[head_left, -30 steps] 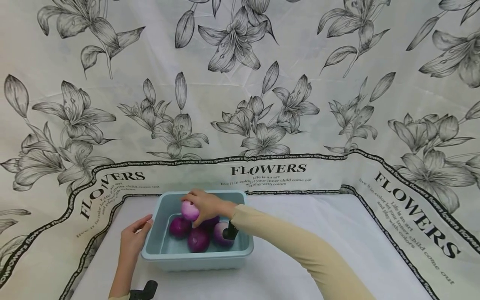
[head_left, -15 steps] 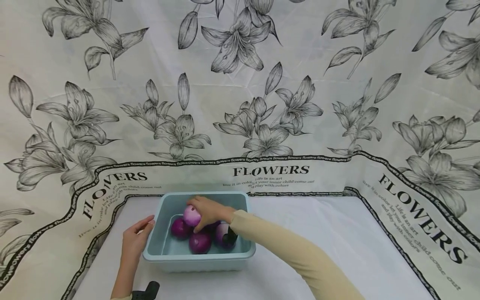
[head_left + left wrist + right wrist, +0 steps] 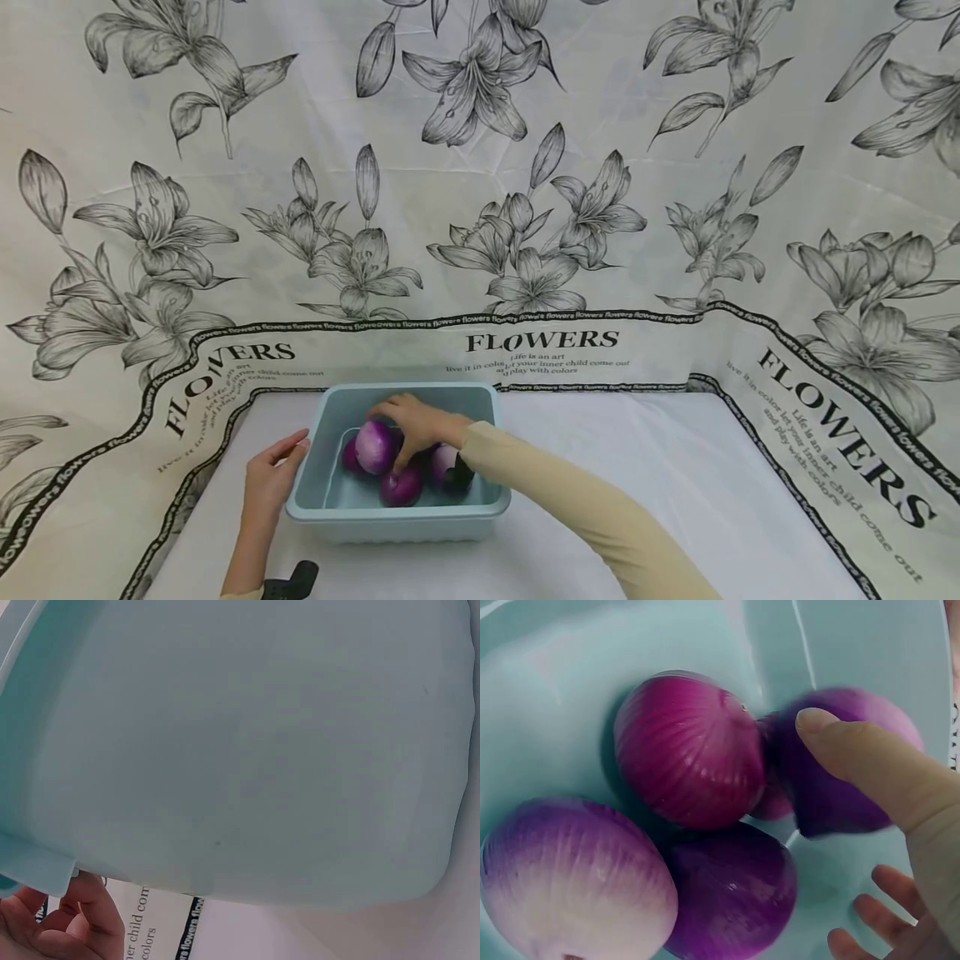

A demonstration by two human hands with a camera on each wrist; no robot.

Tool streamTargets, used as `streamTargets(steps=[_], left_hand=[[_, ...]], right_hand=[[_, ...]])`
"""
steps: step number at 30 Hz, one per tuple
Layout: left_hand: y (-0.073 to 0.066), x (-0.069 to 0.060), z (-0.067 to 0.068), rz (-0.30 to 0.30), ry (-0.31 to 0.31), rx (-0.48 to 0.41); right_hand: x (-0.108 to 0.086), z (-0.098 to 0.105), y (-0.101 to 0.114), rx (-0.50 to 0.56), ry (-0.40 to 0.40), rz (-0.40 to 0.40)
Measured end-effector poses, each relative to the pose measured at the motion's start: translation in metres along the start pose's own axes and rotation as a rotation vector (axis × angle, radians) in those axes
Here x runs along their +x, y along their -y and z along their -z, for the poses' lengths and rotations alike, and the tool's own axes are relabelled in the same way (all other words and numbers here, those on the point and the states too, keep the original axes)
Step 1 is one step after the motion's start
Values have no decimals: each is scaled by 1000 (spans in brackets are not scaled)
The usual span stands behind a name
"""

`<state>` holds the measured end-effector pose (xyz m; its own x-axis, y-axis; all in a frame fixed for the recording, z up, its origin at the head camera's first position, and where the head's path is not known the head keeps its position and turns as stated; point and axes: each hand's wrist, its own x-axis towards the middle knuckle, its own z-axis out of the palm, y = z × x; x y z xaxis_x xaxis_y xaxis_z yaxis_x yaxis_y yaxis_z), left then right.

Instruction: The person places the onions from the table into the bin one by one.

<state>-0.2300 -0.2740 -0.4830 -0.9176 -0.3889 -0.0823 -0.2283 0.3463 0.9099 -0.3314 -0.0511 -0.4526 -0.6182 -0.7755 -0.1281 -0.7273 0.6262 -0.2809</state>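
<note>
A light blue plastic basin (image 3: 397,514) holds several purple onions. My right hand (image 3: 412,423) reaches into it beside a purple-and-white onion (image 3: 377,447), which looks blurred in the right wrist view. There the thumb (image 3: 870,750) overlaps this onion, while the other fingers (image 3: 881,919) are spread apart from it. Around it lie a magenta onion (image 3: 686,750), a dark purple onion (image 3: 735,889) and a pale onion (image 3: 577,877); one more is mostly hidden. At the basin's left rim, my left hand (image 3: 272,471) grips the edge with bent fingers (image 3: 94,907).
A white cloth (image 3: 600,467) covers the table under the basin. Behind and on both sides stands a hanging with drawn lilies (image 3: 532,279) and lettering. Each wrist wears a black strap device, such as the left wrist device (image 3: 292,581).
The onion at the right hand has turned, dropped lower and shifted left, away from the palm, and the fingers have loosened. The left hand keeps its place on the rim.
</note>
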Motion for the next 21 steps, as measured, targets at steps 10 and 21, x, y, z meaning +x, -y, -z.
streamTargets(steps=[10,21], left_hand=[[0,-1,0,-22,-17,33],[0,-1,1,-35,-24,54]], right_hand=[[-20,20,1,-25,-6,11],[-48,33,-10,28,-48,49]])
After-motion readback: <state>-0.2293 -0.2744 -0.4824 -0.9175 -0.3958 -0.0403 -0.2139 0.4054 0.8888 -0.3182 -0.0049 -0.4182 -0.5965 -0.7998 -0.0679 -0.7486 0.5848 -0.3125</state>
